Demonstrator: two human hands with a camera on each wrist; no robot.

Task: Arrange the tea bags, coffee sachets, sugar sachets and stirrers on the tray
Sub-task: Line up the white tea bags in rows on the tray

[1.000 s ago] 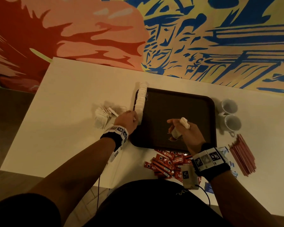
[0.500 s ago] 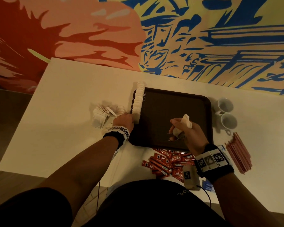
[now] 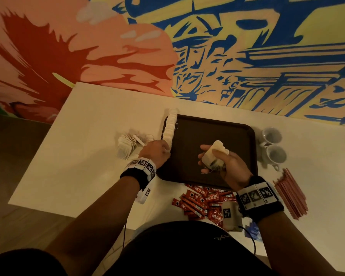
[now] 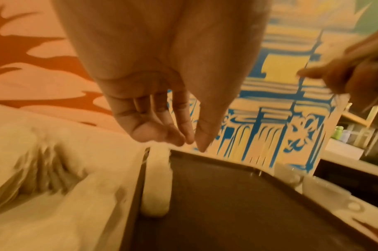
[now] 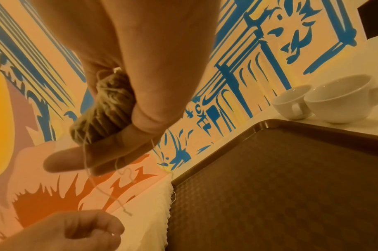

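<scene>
A dark brown tray lies on the white table. A row of white tea bags stands along its left rim, also seen in the left wrist view. My left hand hovers at the row's near end, its fingers nearly straight, thumb tip close, nothing between them. My right hand grips a small stack of tea bags above the tray's near half; loose strings dangle from the stack. Red coffee sachets, pink stirrers and blue sugar sachets lie on the table.
A loose pile of tea bags sits left of the tray. Two white cups stand right of it, against its rim. The painted wall runs behind the table. The table's near edge is at my body.
My right hand has turned the stack so more of it shows above the fingers. The left hand has stayed at the near end of the row.
</scene>
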